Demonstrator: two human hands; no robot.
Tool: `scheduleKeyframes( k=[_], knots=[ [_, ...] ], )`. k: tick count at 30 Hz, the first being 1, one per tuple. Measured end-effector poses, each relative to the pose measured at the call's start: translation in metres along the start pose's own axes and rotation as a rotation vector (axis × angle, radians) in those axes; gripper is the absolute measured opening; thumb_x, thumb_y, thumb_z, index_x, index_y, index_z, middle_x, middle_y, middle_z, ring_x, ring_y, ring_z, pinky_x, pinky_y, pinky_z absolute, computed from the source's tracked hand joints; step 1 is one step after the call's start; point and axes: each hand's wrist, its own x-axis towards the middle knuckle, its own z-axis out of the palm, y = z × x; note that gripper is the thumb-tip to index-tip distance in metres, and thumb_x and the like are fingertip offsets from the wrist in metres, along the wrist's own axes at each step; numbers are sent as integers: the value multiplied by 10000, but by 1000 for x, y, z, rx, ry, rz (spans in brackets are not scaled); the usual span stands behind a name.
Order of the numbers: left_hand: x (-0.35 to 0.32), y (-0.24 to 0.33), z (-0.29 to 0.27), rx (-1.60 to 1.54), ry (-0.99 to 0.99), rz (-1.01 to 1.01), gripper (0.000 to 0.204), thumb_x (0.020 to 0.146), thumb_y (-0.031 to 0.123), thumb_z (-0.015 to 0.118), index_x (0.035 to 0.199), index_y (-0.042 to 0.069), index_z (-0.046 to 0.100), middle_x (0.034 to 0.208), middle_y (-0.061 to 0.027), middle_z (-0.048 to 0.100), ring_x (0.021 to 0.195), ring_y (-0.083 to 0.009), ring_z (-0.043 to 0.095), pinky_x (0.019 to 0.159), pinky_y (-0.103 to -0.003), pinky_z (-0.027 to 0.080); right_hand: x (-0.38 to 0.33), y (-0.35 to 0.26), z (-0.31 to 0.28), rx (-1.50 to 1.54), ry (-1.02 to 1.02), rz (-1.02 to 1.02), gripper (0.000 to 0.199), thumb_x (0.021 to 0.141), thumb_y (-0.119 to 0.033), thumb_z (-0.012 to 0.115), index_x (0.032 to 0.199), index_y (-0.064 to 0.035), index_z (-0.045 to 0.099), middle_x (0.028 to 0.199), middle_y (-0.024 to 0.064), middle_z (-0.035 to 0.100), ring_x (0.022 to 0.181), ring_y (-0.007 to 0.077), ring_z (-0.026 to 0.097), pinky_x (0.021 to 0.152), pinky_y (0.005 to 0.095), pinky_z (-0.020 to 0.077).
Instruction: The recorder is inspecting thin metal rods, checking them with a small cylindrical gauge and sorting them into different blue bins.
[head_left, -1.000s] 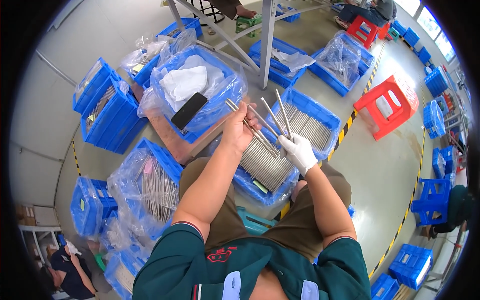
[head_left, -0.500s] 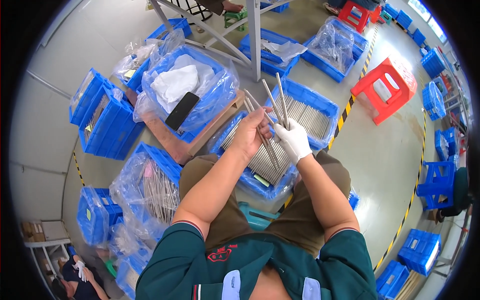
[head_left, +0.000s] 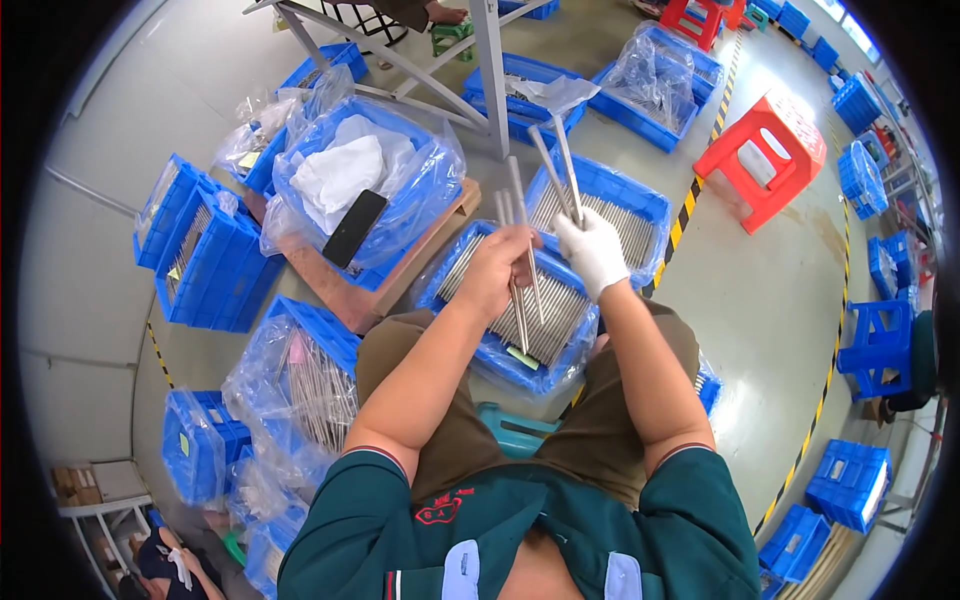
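1. Since a second ago both hands have lifted the metal rods (head_left: pixel 520 250) more upright.
2. Bare left hand (head_left: pixel 497 272) is closed around several rods; they look stiff, light and slick, best gripped mid-length.
3. Gloved right hand (head_left: pixel 592 248) pinches two rods (head_left: pixel 555 165), forearm raised.
4. Below the hands sits a blue crate (head_left: pixel 520 310) of rods.
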Motion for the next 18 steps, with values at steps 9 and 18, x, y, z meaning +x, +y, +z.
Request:
scheduleKeyframes(
  k=[9,18],
  knots=[
    [-18,-17,12,-35,-234,-323,255,933,285,510,850,51,567,649,43,404,512,-45,327,459,-195,298,15,-10,0,385,-3,122,222,814,-255,648,744,-58,573,575,4,469,481,113,437,456,267,345],
    [-23,0,-4,-93,-263,-292,297,929,308,493,891,26,579,1001,-137,595,897,-264,614,759,-371,523,27,-22,-38,480,108,214,269,837,-342,627,681,-140,540,488,-78,388,355,38,311,338,199,195]
  ],
)
